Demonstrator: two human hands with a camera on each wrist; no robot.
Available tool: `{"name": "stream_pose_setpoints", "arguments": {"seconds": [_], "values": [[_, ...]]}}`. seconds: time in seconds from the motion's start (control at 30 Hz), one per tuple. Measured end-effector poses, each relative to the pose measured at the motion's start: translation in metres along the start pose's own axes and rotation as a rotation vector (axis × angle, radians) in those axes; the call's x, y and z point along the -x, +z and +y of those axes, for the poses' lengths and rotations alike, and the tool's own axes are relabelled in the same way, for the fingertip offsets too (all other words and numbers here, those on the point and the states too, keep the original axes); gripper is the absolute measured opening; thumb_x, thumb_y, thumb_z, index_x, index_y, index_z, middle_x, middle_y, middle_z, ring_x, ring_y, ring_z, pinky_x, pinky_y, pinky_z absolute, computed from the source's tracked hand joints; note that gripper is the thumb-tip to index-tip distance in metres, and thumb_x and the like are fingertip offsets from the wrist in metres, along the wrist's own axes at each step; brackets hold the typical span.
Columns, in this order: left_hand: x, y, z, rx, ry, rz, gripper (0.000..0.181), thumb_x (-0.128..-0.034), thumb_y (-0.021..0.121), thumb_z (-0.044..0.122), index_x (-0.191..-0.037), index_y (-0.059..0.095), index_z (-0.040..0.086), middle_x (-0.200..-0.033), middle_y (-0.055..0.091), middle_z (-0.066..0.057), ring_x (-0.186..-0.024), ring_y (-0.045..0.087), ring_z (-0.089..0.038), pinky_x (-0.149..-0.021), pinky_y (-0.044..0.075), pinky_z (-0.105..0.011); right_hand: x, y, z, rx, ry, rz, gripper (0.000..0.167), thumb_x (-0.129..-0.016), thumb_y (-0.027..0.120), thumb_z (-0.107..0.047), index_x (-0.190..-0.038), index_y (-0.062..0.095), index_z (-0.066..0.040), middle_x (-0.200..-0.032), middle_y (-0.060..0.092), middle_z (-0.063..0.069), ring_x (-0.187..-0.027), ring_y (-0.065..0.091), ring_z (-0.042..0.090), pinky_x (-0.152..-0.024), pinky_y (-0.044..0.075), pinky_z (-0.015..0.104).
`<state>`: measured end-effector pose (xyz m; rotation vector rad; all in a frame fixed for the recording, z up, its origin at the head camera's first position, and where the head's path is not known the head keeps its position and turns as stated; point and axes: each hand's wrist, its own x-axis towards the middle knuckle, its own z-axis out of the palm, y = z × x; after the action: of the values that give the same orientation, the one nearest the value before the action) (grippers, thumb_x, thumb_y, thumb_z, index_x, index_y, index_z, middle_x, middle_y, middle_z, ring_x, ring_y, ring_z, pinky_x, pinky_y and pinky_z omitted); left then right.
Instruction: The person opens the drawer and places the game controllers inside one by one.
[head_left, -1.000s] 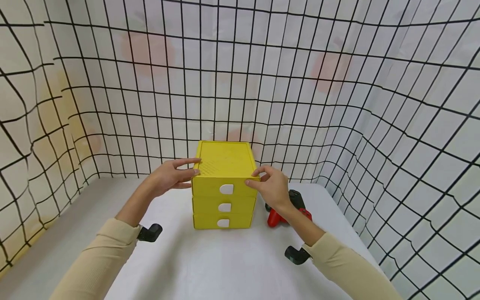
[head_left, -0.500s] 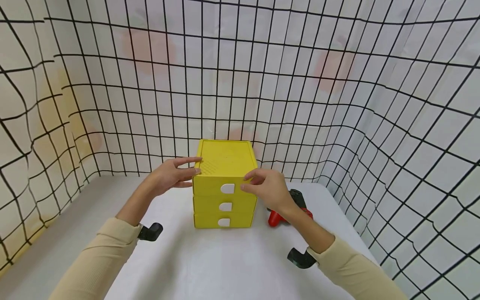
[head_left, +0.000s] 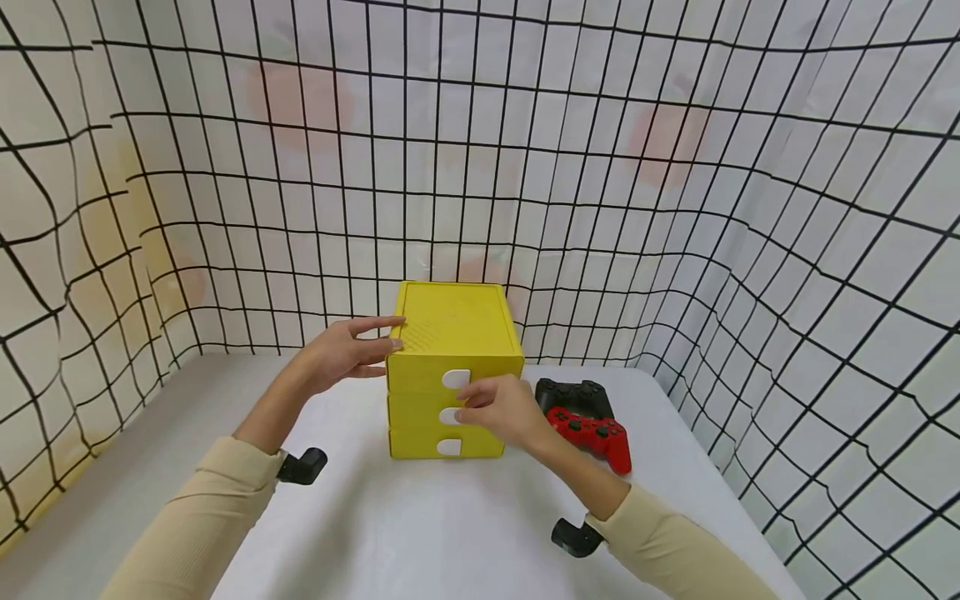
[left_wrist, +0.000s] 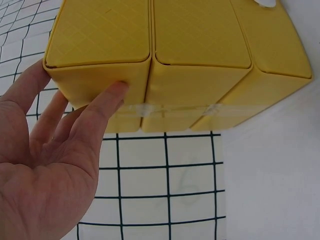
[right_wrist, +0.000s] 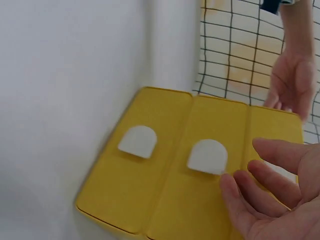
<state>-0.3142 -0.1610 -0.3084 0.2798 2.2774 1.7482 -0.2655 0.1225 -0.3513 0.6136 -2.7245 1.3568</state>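
Observation:
A yellow box of three stacked drawers (head_left: 465, 321) stands upright on the white table. Each drawer front carries a white rounded tab; all drawers look closed. My left hand (head_left: 336, 357) rests at the box's upper left, its fingers extended along the side and top edge. In the left wrist view, fingertips touch the top drawer's side wall (left_wrist: 85, 82). My right hand (head_left: 504, 408) is in front of the drawers with loosely bent fingers. In the right wrist view, its fingertips lie close to the middle tab (right_wrist: 207, 156), without a grip on it. The top tab is partly hidden behind that hand.
On the right of the box, a red game controller (head_left: 591, 431) lies against a black game controller (head_left: 581, 395). Black grid netting (head_left: 585, 200) surrounds the table at the back and sides. White table surface (head_left: 420, 533) stretches in front of the box.
My right hand has come down from the box's top right corner to the middle drawer's height, shifting left and uncovering both controllers. The left hand has stayed in place.

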Motion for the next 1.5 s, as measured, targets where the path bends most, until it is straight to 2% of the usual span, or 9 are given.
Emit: {"name": "stream_pose_setpoints", "arguments": {"seconds": [0.23,0.47,0.8,1.07,1.33,1.5], "values": [[0.001,0.001,0.0,0.0,0.005,-0.005,0.061,-0.0956,0.073,0.029,-0.151,0.05,0.021,-0.146,0.057,-0.012,-0.131,0.059,-0.029,-0.095,0.06,-0.034,-0.001,0.01,0.011,0.001,-0.023,0.021,0.02,-0.087,0.077,-0.01,-0.106,0.08,-0.005,-0.102,0.078,0.008,-0.092,0.073,0.021,-0.078,0.063,0.028],[0.0,0.001,-0.001,0.019,0.01,-0.004,0.061,-0.0952,0.073,0.028,-0.151,0.05,0.021,-0.145,0.058,-0.011,-0.129,0.061,-0.027,-0.095,0.06,-0.034,-0.003,0.014,0.02,-0.041,-0.028,0.056,0.015,-0.088,0.072,-0.003,-0.1,0.08,-0.003,-0.097,0.079,0.011,-0.09,0.075,0.022,-0.08,0.064,0.032],[-0.001,0.002,-0.001,0.005,0.007,0.003,0.059,-0.0965,0.072,0.027,-0.151,0.05,0.022,-0.143,0.06,-0.012,-0.129,0.061,-0.026,-0.094,0.06,-0.033,-0.005,0.022,0.027,-0.021,-0.051,0.095,0.01,-0.087,0.074,-0.001,-0.095,0.081,-0.001,-0.091,0.079,0.01,-0.086,0.076,0.022,-0.076,0.064,0.03],[-0.001,0.002,-0.001,0.013,0.002,0.006,0.059,-0.0962,0.072,0.027,-0.151,0.05,0.022,-0.145,0.058,-0.011,-0.13,0.06,-0.026,-0.094,0.06,-0.033,-0.005,0.022,0.029,-0.028,-0.063,0.103,0.01,-0.087,0.073,0.0,-0.093,0.081,-0.002,-0.093,0.079,0.011,-0.087,0.076,0.023,-0.077,0.064,0.032],[-0.001,0.002,-0.002,0.004,-0.003,0.005,0.061,-0.0956,0.073,0.028,-0.151,0.05,0.023,-0.146,0.057,-0.011,-0.131,0.059,-0.028,-0.094,0.06,-0.032,-0.004,0.022,0.029,-0.031,-0.057,0.085,0.008,-0.088,0.074,-0.001,-0.088,0.081,-0.004,-0.086,0.078,0.007,-0.069,0.07,0.013,-0.065,0.061,0.022],[-0.001,0.001,-0.001,-0.005,0.006,0.0,0.06,-0.096,0.072,0.029,-0.152,0.05,0.023,-0.147,0.056,-0.011,-0.132,0.057,-0.028,-0.095,0.059,-0.032,0.0,0.021,0.025,-0.023,-0.053,0.057,0.008,-0.089,0.074,-0.001,-0.089,0.081,-0.004,-0.085,0.078,0.008,-0.068,0.071,0.02,-0.061,0.059,0.022]]}}
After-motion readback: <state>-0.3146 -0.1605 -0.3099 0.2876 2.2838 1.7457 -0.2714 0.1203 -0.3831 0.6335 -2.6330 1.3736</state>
